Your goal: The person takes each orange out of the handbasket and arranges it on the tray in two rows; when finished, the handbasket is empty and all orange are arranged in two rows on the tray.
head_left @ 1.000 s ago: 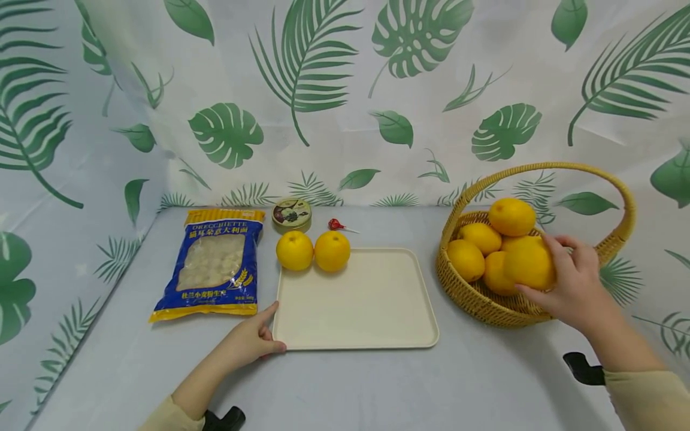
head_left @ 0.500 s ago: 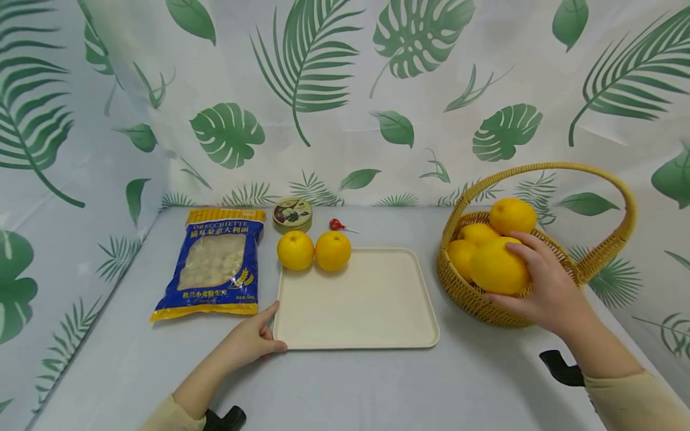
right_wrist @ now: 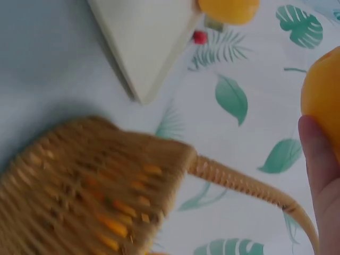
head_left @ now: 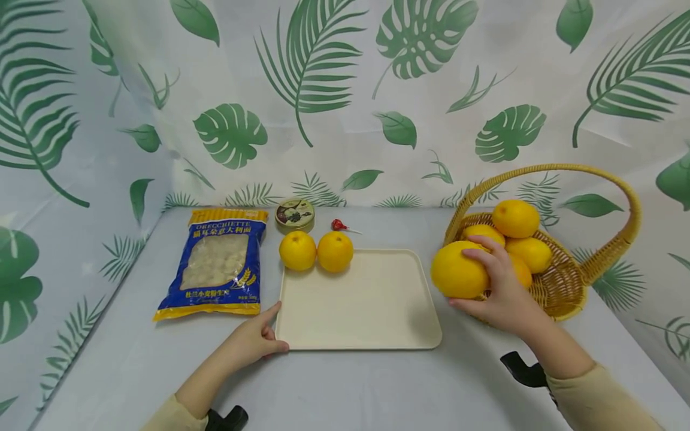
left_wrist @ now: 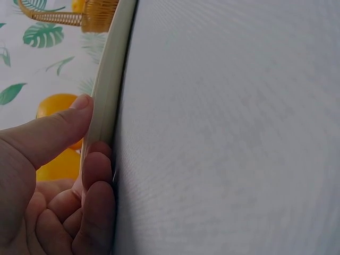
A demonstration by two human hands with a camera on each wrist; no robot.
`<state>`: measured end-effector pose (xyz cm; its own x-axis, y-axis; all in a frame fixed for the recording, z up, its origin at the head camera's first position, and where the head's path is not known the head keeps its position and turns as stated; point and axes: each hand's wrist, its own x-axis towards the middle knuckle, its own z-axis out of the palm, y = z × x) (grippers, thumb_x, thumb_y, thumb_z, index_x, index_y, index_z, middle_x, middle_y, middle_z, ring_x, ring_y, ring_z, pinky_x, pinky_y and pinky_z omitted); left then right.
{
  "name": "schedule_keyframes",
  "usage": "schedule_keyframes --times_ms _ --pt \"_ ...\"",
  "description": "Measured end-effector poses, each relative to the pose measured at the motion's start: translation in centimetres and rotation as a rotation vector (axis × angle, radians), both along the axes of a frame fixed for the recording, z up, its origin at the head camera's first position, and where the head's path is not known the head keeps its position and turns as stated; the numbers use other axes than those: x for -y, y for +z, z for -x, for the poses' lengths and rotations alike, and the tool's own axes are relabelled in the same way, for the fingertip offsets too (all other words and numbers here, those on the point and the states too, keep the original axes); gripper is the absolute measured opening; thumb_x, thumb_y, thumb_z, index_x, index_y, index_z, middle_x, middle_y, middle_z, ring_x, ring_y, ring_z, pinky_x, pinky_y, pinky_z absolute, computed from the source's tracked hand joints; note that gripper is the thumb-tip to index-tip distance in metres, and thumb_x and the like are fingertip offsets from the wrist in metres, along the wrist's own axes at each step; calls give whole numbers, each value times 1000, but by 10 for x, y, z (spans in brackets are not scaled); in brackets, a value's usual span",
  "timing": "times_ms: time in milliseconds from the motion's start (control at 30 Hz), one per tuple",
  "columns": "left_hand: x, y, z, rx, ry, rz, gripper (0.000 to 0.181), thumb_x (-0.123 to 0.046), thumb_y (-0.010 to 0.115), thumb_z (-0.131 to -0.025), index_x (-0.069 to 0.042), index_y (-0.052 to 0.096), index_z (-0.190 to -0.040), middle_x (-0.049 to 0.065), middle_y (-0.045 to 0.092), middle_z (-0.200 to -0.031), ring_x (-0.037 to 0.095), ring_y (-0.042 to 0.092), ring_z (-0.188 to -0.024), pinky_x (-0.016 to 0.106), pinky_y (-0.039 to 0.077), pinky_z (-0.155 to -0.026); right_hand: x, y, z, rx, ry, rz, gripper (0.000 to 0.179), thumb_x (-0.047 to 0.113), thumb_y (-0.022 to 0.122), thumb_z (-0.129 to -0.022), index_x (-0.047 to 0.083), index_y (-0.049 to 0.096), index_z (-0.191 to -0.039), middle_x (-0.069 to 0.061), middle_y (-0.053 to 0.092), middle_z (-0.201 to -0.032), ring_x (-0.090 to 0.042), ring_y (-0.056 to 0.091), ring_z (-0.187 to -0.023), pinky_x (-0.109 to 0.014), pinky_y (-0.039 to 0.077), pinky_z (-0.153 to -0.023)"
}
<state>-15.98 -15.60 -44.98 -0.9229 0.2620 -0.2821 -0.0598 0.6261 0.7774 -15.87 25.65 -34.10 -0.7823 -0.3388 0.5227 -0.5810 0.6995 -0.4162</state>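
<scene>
In the head view my right hand (head_left: 504, 293) grips an orange (head_left: 459, 269) at the left rim of the wicker basket (head_left: 577, 302). The right wrist view catches this orange (right_wrist: 324, 93) at its right edge, with my thumb (right_wrist: 319, 154) against it. Several more oranges (head_left: 516, 218) lie in the basket. My left hand (head_left: 248, 341) pinches the near-left corner of a cream tray (head_left: 361, 311). Close up, the left thumb (left_wrist: 79, 103) presses the tray's rim (left_wrist: 109, 79) while the other fingers curl at its outer side. Two oranges (head_left: 335, 251) sit side by side at the tray's far-left corner.
Left of the tray lies a blue and yellow bag of orecchiette pasta (head_left: 215, 263). Behind the two oranges stand a round tin (head_left: 294, 214) and a red lollipop (head_left: 338, 224). The basket's tall handle (head_left: 544, 167) arches over its oranges. A leaf-patterned backdrop (head_left: 323, 155) closes off the rear.
My right hand has carried the orange leftward, from over the basket's middle to its left rim. The left hand has stayed on the tray corner.
</scene>
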Motion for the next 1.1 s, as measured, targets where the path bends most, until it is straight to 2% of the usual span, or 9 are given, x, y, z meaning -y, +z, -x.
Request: schedule_keyframes --times_ms 200,367,467,533,633,700,800,933,1100 --pt "0 -1 0 -6 -9 0 91 -24 76 -71 -6 24 -144 1 54 -60 13 48 -50 27 40 -49 14 -10 1 28 88 71 88 -2 86 -48 -1 38 -122 -20 28 -137 -1 26 -121 -9 23 -94" --pt "0 -2 1 -10 -15 1 91 -25 76 -71 -6 24 -144 0 54 -60 13 48 -50 26 39 -49 19 -16 3 33 154 98 88 1 86 -52 1 34 -123 -21 29 -136 -2 31 -120 -11 27 -94" --pt "0 -1 0 -8 -13 0 91 -24 76 -71 -6 24 -144 0 54 -60 13 47 -50 26 39 -49 22 -19 5 36 199 155 78 18 82 -65 0 34 -123 -22 29 -136 -3 32 -121 -12 28 -95" --pt "0 0 0 -8 -12 0 91 -25 76 -71 -6 24 -143 0 54 -60 12 47 -50 26 39 -49 23 -21 7 8 231 199 66 27 72 -77 -2 35 -122 -24 31 -134 -5 33 -121 -13 29 -96" --pt "-1 2 -1 -13 -12 1 92 -25 77 -70 -5 25 -143 0 54 -60 12 46 -50 25 38 -48 27 -24 8 -21 229 234 45 23 58 -89 -4 39 -120 -25 33 -133 -5 34 -120 -12 30 -94" --pt "-1 2 -2 -16 -12 1 92 -25 77 -70 -4 25 -143 0 53 -60 12 46 -50 25 38 -48 30 -24 8 -19 199 227 34 6 55 -87 -2 43 -118 -24 35 -133 -5 36 -117 -11 32 -91" --pt "-1 3 -3 -18 -13 -2 91 -25 77 -70 -4 25 -143 0 53 -60 12 47 -50 26 39 -49 35 -23 8 24 118 164 44 -7 59 -77 3 46 -118 -20 36 -135 -8 38 -114 -11 33 -88" --pt "-1 3 -3 -19 -12 -6 91 -26 77 -70 -5 25 -143 1 54 -60 13 47 -50 26 39 -49 39 -23 9 60 52 107 54 -3 69 -72 6 49 -121 -17 39 -134 -19 41 -112 -19 36 -86" --pt "-2 4 -3 -20 -13 -4 91 -26 77 -70 -5 25 -143 1 54 -60 13 47 -50 26 39 -48 47 -25 13 68 46 102 61 1 75 -68 6 50 -123 -16 43 -132 -27 45 -112 -25 38 -89"
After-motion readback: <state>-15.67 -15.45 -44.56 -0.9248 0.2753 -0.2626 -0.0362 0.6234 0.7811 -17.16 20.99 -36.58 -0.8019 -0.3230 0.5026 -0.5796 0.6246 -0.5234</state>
